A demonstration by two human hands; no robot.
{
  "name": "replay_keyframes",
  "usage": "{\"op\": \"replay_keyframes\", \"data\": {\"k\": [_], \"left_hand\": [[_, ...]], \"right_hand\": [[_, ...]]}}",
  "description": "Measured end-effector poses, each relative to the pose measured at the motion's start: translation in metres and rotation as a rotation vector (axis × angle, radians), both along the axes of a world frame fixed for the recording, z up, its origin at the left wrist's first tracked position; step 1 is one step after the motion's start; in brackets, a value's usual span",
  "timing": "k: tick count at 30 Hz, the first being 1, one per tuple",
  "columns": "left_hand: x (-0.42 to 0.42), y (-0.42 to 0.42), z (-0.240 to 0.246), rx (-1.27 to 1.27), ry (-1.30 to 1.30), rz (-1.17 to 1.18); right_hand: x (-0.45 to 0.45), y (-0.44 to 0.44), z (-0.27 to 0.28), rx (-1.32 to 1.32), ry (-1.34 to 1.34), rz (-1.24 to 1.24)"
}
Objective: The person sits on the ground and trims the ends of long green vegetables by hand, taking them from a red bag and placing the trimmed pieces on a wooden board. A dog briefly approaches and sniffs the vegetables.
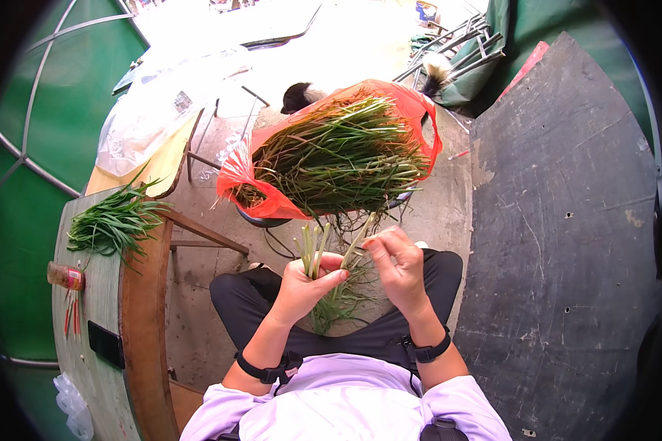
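My left hand [311,286] is closed around several long green stalks [310,248], their pale cut-looking ends pointing up and the leaves hanging below the palm. Just to its right, my right hand [400,264] has thumb and forefinger together beside the tip of one stalk that leans right; whether it pinches anything is unclear. Beyond both hands, a red plastic bag [278,201] lies spread wide on a low seat or stand, heaped with long green leafy stalks [347,149], some of them brownish. A smaller bunch of green leaves [116,220] lies on the table at the left.
On the left wooden table [146,308] are a glass jar [66,275], thin red sticks [73,314], and a black phone [106,344]. A dark board [557,220] stands at the right. A black-and-white animal [300,98] is behind the bag, near metal poles [452,49].
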State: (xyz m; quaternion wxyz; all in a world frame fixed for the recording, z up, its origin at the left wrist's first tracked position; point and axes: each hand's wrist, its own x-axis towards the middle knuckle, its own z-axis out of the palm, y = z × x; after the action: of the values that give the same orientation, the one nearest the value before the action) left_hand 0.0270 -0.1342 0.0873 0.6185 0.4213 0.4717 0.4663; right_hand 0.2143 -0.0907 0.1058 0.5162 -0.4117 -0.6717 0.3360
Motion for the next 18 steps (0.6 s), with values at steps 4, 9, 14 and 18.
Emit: {"op": "replay_keyframes", "data": {"k": [4, 9, 14, 18], "left_hand": [[-0.013, -0.002, -0.006, -0.066, 0.049, 0.016], [-0.017, -0.001, -0.003, -0.116, -0.007, 0.039], [-0.010, 0.001, 0.008, -0.109, -0.015, -0.017], [-0.006, 0.002, 0.011, -0.085, -0.093, -0.045]], "right_hand": [[0.019, 0.011, 0.004, -0.168, 0.223, -0.183], [0.026, 0.017, 0.003, -0.200, -0.022, -0.134], [-0.002, 0.006, -0.008, -0.211, -0.039, 0.058], [-0.011, 0.003, -0.006, -0.565, 0.294, 0.401]]}}
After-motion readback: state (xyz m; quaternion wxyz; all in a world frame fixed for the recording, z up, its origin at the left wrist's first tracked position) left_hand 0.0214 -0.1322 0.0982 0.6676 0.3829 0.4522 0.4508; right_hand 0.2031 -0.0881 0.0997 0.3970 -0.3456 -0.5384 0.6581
